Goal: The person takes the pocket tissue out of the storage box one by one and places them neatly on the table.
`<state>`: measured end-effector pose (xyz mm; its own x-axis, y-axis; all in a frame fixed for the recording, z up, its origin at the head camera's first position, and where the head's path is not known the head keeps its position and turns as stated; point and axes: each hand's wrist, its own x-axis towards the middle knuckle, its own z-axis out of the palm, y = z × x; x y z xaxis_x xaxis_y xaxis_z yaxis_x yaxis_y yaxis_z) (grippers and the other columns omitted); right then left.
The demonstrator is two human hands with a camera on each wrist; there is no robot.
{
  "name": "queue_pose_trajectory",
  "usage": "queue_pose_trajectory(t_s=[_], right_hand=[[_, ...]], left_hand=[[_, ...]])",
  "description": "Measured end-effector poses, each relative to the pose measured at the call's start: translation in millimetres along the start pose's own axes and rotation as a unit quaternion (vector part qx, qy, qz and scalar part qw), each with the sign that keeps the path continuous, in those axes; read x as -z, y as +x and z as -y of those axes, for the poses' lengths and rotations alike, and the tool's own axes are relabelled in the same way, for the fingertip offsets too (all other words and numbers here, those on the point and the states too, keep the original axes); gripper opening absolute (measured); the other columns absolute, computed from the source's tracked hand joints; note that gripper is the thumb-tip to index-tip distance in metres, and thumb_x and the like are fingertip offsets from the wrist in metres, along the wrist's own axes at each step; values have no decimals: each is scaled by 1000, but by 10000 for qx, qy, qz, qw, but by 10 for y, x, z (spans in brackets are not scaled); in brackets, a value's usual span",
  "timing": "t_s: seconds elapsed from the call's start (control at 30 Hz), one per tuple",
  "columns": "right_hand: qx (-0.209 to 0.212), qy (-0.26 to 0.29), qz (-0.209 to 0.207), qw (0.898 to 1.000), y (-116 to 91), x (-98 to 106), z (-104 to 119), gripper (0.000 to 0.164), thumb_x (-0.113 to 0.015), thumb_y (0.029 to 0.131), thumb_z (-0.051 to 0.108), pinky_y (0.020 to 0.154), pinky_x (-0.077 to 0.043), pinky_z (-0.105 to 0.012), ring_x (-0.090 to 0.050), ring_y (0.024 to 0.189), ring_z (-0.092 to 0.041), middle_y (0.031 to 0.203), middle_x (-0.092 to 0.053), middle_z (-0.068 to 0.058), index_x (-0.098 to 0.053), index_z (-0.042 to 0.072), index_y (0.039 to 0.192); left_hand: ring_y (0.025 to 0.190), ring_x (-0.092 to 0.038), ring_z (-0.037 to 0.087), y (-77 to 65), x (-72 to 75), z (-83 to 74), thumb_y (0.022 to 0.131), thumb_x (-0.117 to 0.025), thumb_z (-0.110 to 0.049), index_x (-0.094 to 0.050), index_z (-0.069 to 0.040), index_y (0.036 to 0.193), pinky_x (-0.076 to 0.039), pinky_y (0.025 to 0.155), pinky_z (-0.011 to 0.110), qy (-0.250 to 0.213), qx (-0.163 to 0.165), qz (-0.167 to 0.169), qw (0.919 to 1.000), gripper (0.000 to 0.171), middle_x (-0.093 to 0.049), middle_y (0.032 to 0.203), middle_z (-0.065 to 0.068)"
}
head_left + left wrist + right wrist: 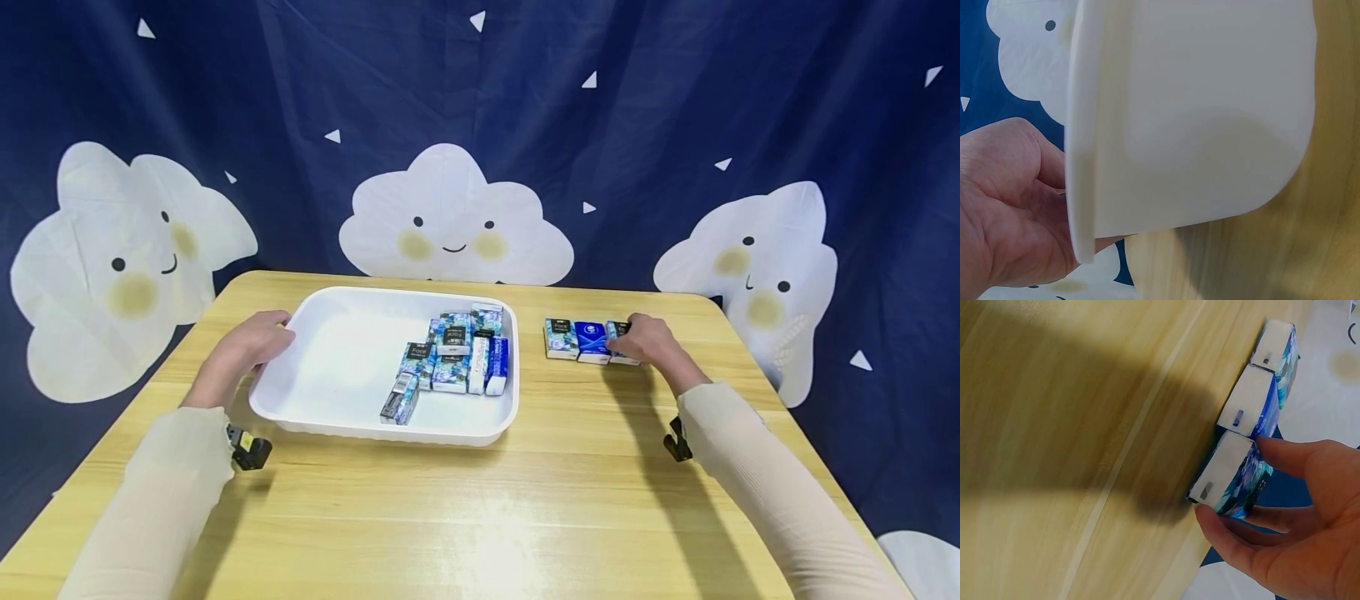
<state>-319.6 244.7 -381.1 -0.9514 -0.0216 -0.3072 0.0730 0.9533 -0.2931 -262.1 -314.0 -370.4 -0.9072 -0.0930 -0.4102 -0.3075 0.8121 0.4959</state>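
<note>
My left hand (251, 340) grips the left rim of a white plastic tray (318, 392), and in the left wrist view its fingers reach under the rim. Right of the tray, three small tissue packs lie side by side on the table. My right hand (652, 342) pinches the rightmost patterned tissue pack (1238, 478) between thumb and fingers. Against it sits a dark blue tissue pack (592, 342), with another patterned tissue pack (560, 339) at the left end of the row.
Several blue and floral tissue packs (452, 375) fill the tray's right part, some stacked. One tissue pack (401, 400) lies askew at their lower left. The wooden table (420, 517) ends at a dark blue cloud-print curtain (450, 92).
</note>
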Motion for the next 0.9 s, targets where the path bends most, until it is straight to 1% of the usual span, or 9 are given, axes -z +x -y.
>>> queue_pose_trajectory(t_s=[0.13,0.23,0.33,0.43,0.6,0.73,0.9], right_hand=[[22,23,58,10000,5,-5,-4,77,-57,91,34,84,-49,-47,-51,111,-44,137,-37,-36,-26,-14,142],[63,-29,61,10000,12,-11,-10,76,-57,91,34,87,-48,-49,-52,109,-44,137,-37,-36,-26,-14,141],[108,-91,23,9999,19,-22,-22,76,-57,91,35,91,-45,-51,-50,112,-46,135,-39,-36,-29,-16,139],[145,-163,-26,9998,29,-35,-33,74,-56,91,35,95,-41,-53,-44,118,-49,134,-40,-37,-31,-17,137],[131,-205,-61,9997,22,-41,-22,72,-55,91,34,96,-40,-54,-43,119,-49,133,-41,-36,-32,-17,136],[83,-199,-22,9998,21,-39,-16,73,-55,91,34,96,-41,-54,-43,119,-49,133,-40,-37,-31,-17,137],[66,-221,66,9997,0,-22,-14,75,-54,92,34,98,-38,-54,-39,122,-51,136,-36,-38,-26,-18,139]], left_hand=[[110,-46,42,-4,4,-4,96,-33,-16,-22,9,143,-48,83,48,3,2,4,10000,55,-35,134,33],[109,-47,42,-1,3,-3,96,-33,-16,-23,9,143,-49,81,46,-1,-30,2,10000,54,-36,133,33],[109,-47,42,0,4,-2,96,-33,-16,-22,9,143,-49,80,45,0,-36,2,10000,55,-36,133,33],[109,-47,42,2,3,-2,96,-33,-16,-22,9,144,-49,81,46,1,-9,3,10000,55,-36,134,33],[111,-46,42,-1,1,0,97,-32,-16,-21,9,144,-48,84,48,-4,19,-8,10000,55,-34,135,33],[113,-45,42,-2,1,-4,97,-31,-16,-18,9,145,-47,86,50,35,5,-35,10000,56,-31,137,34],[113,-43,43,-3,2,-4,96,-31,-15,-15,9,146,-47,86,50,35,26,-35,10000,58,-28,139,35]])
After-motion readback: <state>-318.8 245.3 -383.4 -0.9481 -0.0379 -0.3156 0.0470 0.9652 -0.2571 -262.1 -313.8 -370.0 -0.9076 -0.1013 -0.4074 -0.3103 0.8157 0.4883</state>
